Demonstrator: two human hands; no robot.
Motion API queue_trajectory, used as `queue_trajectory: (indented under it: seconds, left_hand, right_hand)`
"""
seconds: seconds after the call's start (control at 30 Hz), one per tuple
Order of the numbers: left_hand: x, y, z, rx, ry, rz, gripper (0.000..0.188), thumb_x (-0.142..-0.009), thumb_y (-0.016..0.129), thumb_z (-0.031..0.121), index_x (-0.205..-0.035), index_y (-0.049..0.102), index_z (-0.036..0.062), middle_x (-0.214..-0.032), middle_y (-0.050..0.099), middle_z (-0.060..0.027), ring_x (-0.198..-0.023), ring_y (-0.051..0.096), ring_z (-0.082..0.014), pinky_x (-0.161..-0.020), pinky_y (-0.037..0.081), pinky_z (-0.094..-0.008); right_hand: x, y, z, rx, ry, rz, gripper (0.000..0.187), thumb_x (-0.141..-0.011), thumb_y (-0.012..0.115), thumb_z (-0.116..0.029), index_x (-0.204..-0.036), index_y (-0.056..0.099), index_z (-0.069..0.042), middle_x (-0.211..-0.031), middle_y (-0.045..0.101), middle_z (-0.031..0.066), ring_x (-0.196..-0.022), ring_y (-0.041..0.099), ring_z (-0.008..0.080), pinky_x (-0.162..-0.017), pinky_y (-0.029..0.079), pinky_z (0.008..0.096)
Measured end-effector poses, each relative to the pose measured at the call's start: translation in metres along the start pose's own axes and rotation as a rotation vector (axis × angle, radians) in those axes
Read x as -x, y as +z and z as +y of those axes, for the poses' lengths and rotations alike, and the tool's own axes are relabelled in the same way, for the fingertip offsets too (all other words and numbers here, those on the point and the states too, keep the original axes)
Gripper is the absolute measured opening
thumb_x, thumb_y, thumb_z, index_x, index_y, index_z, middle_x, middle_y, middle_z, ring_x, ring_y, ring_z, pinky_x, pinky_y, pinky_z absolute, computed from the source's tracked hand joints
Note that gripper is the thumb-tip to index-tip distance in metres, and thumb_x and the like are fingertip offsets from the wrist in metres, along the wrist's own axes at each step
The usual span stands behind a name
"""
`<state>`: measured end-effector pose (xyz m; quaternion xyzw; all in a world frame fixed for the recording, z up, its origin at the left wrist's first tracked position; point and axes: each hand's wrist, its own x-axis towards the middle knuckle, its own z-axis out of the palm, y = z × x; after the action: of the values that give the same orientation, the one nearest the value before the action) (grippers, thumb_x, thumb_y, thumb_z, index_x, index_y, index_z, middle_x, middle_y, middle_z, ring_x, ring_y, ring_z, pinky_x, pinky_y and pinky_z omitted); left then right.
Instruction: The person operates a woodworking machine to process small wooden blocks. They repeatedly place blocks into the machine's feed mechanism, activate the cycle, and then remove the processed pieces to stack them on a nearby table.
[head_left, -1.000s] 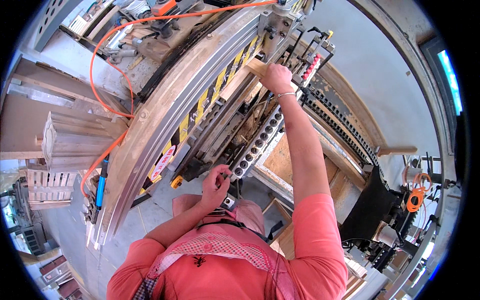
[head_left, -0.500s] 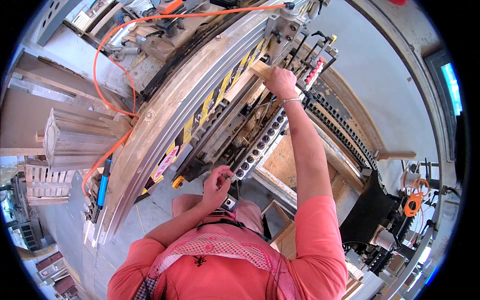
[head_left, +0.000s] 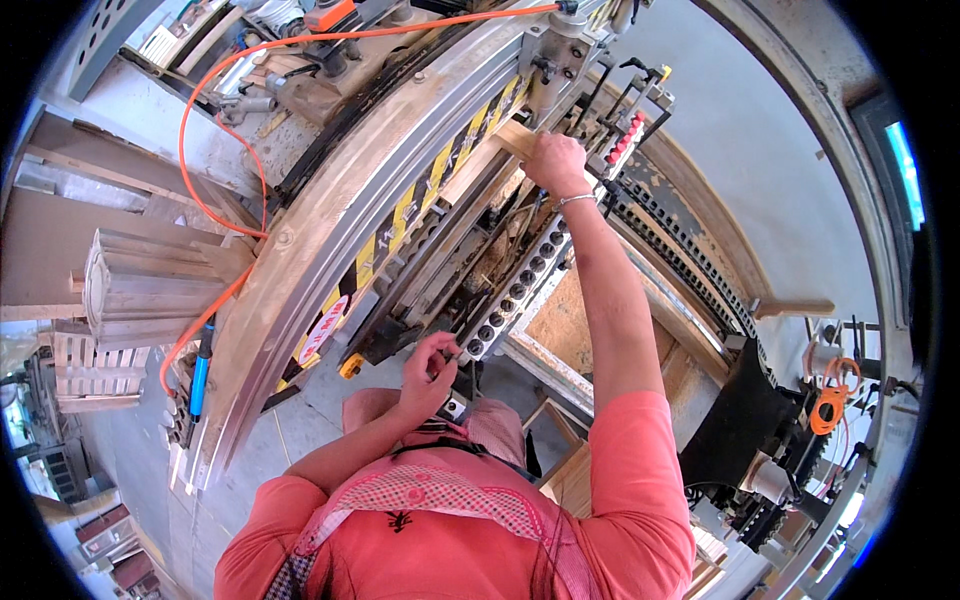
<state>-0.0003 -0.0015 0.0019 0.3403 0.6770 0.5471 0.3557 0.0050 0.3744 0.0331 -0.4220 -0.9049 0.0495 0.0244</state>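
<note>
My right hand (head_left: 556, 163) is stretched far forward over the machine, its fingers closed on the end of a pale wooden board (head_left: 516, 138). Just below that board, a second pale wood strip (head_left: 472, 176) lies along the machine bed beside the yellow-and-black striped guard. Close to my body, my left hand (head_left: 430, 377) hovers with its fingers loosely bent and apart, and nothing shows in it. Its fingertips are near the close end of a white rail with a row of black round cups (head_left: 508, 305).
An orange air hose (head_left: 182, 150) loops over the curved machine beam (head_left: 283, 238). A blue air gun (head_left: 199, 385) hangs at the left. Red knobs (head_left: 627, 138) and a toothed black chain (head_left: 680, 245) lie beyond my right arm. A lit screen (head_left: 903, 175) stands at far right.
My right hand and the board have shifted very slightly left in the picture. My left hand keeps its place, with its fingers slightly changed. The surroundings shift a little with my head.
</note>
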Motion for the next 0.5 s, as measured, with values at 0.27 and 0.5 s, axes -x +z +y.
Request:
queue_trajectory:
  seconds: [0.27, 0.5]
  left_hand:
    - [0.0, -0.001, 0.0033, -0.034, -0.022, -0.018, 0.042, -0.074, 0.057, -0.003, -0.114, 0.048, 0.0044, -0.094, 0.058, -0.0018, -0.06, 0.041, -0.0043, -0.054, 0.036, -0.0188]
    - [0.0002, 0.0012, -0.0029, -0.047, 0.016, -0.008, 0.042, -0.074, 0.058, -0.003, -0.114, 0.048, 0.0045, -0.094, 0.059, -0.0024, -0.058, 0.041, -0.0049, -0.053, 0.036, -0.0195]
  right_hand:
    - [0.0003, 0.003, 0.0025, -0.007, -0.022, 0.023, 0.035, -0.068, 0.067, -0.032, -0.086, 0.064, -0.003, -0.081, 0.065, 0.0162, -0.08, 0.064, 0.0296, -0.071, 0.052, 0.0377]
    - [0.007, -0.006, -0.0013, -0.029, -0.035, 0.052, 0.017, -0.067, 0.059, -0.016, -0.079, 0.066, -0.007, -0.081, 0.066, 0.0127, -0.079, 0.065, 0.0276, -0.068, 0.053, 0.0367]
